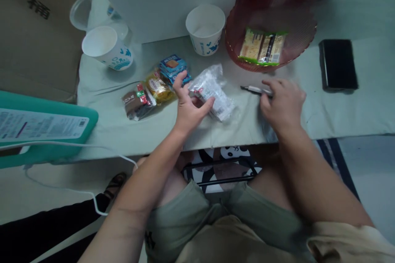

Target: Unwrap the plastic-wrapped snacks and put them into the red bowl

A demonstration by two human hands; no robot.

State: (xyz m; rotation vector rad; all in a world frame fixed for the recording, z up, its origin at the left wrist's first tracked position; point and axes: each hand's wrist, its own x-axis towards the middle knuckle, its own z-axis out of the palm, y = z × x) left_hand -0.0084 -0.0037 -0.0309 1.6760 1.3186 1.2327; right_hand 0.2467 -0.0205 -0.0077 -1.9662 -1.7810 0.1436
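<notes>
Clear crinkled snack packet (212,92) with a red-and-white label, print too small to read, lies mid-table (327,111) under the left hand (188,104), fingers spread loosely, thumb against its near edge. The right hand (282,104), curled, closes on a white-handled cutter (254,89). Also: three small packets (blue (173,67), yellow (159,87), brown (138,101)), two paper cups (205,28) with blue print, one red bowl (304,37) holding one green-edged packet (262,46), one black phone (338,64).
</notes>
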